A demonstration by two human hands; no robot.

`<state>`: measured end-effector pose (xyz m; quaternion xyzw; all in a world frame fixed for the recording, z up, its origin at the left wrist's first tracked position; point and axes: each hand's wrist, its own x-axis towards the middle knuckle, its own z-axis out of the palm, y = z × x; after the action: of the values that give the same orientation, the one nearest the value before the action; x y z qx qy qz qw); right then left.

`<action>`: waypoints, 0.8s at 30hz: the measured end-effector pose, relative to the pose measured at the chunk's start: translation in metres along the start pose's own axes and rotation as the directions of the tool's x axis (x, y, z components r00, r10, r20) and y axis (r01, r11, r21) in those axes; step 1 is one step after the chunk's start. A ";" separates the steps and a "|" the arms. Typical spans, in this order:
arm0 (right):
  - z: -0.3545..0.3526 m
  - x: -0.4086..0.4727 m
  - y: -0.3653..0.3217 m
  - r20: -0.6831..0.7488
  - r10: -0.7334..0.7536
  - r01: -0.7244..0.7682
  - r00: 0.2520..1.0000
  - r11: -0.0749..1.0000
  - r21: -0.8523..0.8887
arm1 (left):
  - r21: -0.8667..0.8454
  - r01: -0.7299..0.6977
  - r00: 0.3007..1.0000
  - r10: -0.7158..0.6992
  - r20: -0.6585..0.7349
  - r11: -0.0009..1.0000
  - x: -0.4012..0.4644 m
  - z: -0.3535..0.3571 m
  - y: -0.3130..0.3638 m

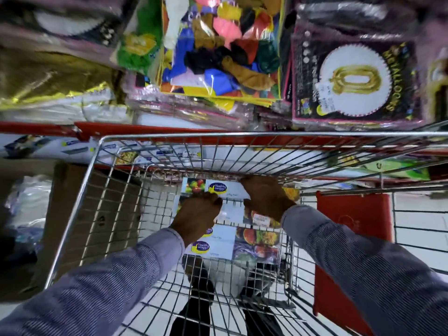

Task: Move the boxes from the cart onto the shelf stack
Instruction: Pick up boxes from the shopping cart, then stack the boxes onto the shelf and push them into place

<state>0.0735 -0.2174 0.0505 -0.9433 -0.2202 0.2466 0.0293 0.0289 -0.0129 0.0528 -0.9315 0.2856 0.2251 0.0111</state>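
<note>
Several long white boxes with fruit pictures and a blue oval logo lie side by side on the floor of a wire cart (97,180). The farthest box (218,188) is at the cart's front end. My left hand (197,215) is curled over its near left edge. My right hand (265,197) grips its right part, fingers over the far edge. Two more boxes, one (232,214) between my hands and one (218,248) nearest me, lie below my wrists. Matching white boxes (60,147) sit on the shelf beyond the cart's left front corner.
A red-edged shelf (157,128) above the cart holds packs of coloured balloons (218,44) and foil number balloons (354,78). A brown carton (68,214) stands left of the cart. A red child-seat flap (351,251) hangs at the cart's right. My legs show through the wire floor.
</note>
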 end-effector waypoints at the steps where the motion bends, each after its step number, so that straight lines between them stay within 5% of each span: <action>1: -0.011 -0.008 -0.001 -0.016 -0.014 0.014 1.000 1.000 -0.003 | -0.064 -0.006 1.000 0.005 -0.009 0.998 -0.009 -0.012 -0.001; 6: -0.107 -0.059 -0.018 -0.110 -0.090 0.086 0.990 0.996 -0.039 | -0.460 0.105 0.985 -0.156 -0.076 0.882 -0.073 -0.114 0.005; 11: -0.228 -0.119 -0.042 -0.202 -0.141 0.133 0.969 0.990 -0.052 | -0.113 -0.009 0.974 -0.016 -0.225 0.994 -0.128 -0.217 0.003; 16: -0.353 -0.182 -0.059 -0.330 -0.145 0.118 0.933 0.988 -0.099 | -0.009 -0.040 0.872 0.030 -0.489 0.999 -0.176 -0.325 0.021; 24: -0.488 -0.250 -0.064 -0.497 -0.134 0.041 0.857 0.980 -0.194 | 0.064 -0.019 0.776 0.055 -0.628 0.998 -0.211 -0.446 0.040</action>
<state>0.0859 -0.2412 0.6014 -0.9626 -0.2686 -0.0325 0.0136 0.0362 -0.0019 0.5474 -0.9467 0.2971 -0.1064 -0.0642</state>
